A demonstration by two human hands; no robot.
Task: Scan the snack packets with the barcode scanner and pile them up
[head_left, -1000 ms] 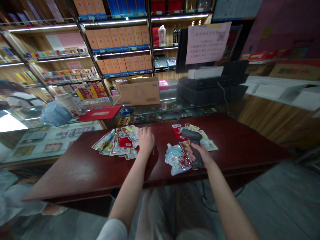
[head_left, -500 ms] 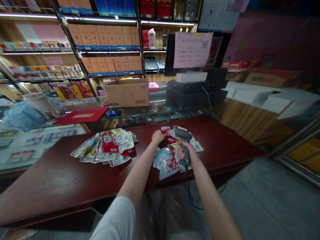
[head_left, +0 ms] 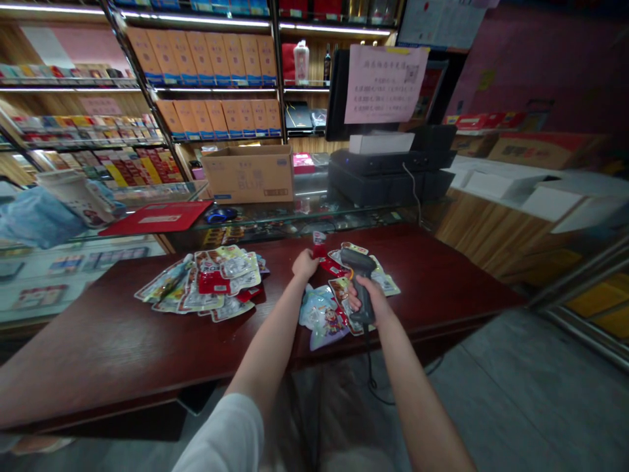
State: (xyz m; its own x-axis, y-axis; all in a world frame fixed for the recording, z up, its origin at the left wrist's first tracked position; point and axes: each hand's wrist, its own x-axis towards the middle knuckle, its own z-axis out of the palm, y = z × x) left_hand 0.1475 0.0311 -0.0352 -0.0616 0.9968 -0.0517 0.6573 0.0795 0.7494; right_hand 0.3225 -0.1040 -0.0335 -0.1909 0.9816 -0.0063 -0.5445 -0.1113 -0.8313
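Note:
My left hand point(head_left: 305, 264) is closed on the edge of a small red snack packet point(head_left: 319, 245), which stands tilted up above the table. In my right hand point(head_left: 366, 296) is a dark grey barcode scanner point(head_left: 360, 263), its head pointing forward and left over the packets and its cable hanging past the table edge. Beneath and around the scanner lie several snack packets, among them a light blue and purple pouch point(head_left: 325, 316) and a silvery packet point(head_left: 389, 283). A larger pile of snack packets point(head_left: 216, 282) rests on the left of the table.
The dark red wooden table point(head_left: 147, 347) fills the front. Behind it, a glass counter carries a cardboard box point(head_left: 248, 176), a red folder point(head_left: 160, 217), a blue mouse point(head_left: 221, 214) and a monitor with a paper notice point(head_left: 386, 84). White boxes point(head_left: 501, 183) stand at the right.
My left hand has lifted the red packet from among the others, so it now stands up. My right hand and the scanner stay nearly in place; the view has shifted slightly.

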